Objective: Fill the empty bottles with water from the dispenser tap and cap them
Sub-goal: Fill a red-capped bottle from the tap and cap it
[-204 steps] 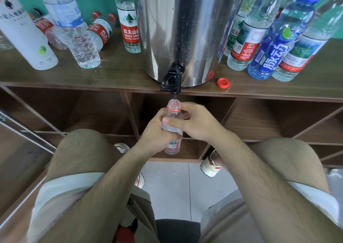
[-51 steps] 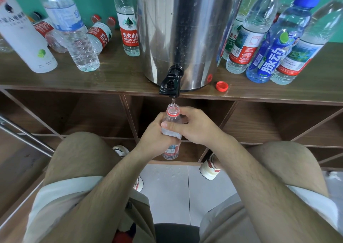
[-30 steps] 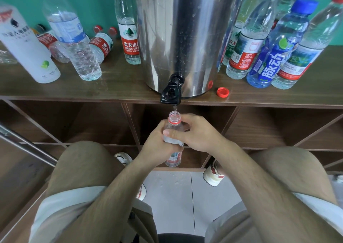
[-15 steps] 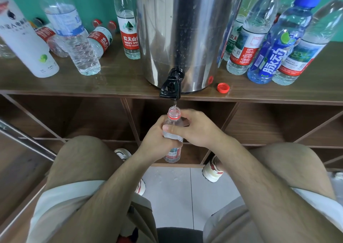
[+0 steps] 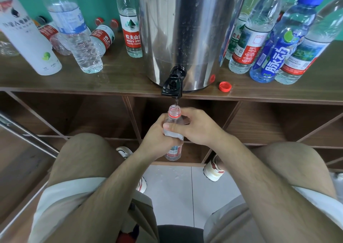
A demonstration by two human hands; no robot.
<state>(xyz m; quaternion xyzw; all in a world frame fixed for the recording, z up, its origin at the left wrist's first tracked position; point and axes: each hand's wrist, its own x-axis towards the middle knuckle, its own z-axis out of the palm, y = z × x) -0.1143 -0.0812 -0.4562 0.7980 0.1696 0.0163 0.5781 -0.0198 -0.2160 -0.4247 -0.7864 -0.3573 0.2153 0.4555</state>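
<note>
Head camera: small bottle (image 5: 173, 120) sits upright just under the tap (image 5: 172, 85), water trickling in. Left hand (image 5: 154, 138) and right hand (image 5: 197, 129) each keep a grip wrapped round it. Red cap (image 5: 225, 86) lies on the counter (image 5: 118, 77), two o'clock of the bottle.

- Left hand (image 5: 155, 138): wrapped round the middle of a bottle (image 5: 174, 151) from the left side, with a firm, closed grip.
- Right hand (image 5: 197, 129): grips the same bottle from the right and sits partly over the left hand. The thumb lies across the near face, and the fingers (image 5: 187, 113) curl round the far side just below the neck.
- Left fingertips: hidden behind the bottle and the right hand, so their placement cannot be confirmed.
- Left forearm (image 5: 104, 196) and right forearm (image 5: 269, 177): both bare, rising from the lower corners and converging at centre.
- Wrists: close to straight, in line with the forearms.
</note>
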